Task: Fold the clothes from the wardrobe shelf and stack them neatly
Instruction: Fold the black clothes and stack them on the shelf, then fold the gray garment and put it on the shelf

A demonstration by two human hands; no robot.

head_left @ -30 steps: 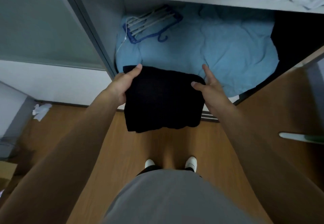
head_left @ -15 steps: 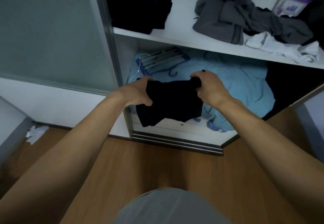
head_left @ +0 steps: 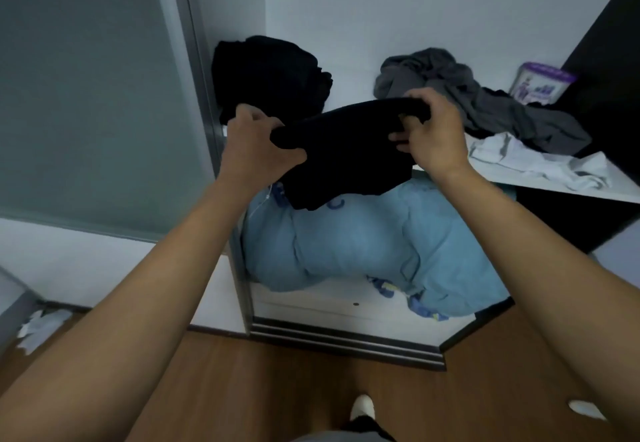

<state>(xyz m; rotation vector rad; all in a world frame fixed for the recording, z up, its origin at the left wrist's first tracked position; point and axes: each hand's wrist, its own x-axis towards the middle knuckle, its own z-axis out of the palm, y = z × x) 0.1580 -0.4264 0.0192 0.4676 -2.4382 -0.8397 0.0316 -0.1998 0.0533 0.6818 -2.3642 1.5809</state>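
The folded black garment (head_left: 346, 150) hangs in the air at the front edge of the wardrobe shelf (head_left: 554, 183), level with it but not yet resting on it, with its lower layers drooping toward the blue bedding (head_left: 363, 244) in the compartment below. The left hand (head_left: 258, 150) is closed around its left edge, thumb over the top and fingers curled underneath; the right hand (head_left: 433, 136) pinches the right upper edge, fingers wrapped over the fold. Because the grip is only at the two ends, the middle is unsupported, and I judge the fold could sag open or a layer slide out before it lands. The likely target is the stack of black clothes (head_left: 270, 74) at the shelf's left back corner; setting the piece down off-centre there, or pulling the hands out too quickly, could skew or topple the pile. To the right lie a crumpled grey garment (head_left: 485, 102) and a loose white garment (head_left: 540, 161), close enough that a trailing edge might catch them and drag them forward off the shelf. A purple-topped container (head_left: 540, 83) stands behind the grey heap, well clear of the hands.
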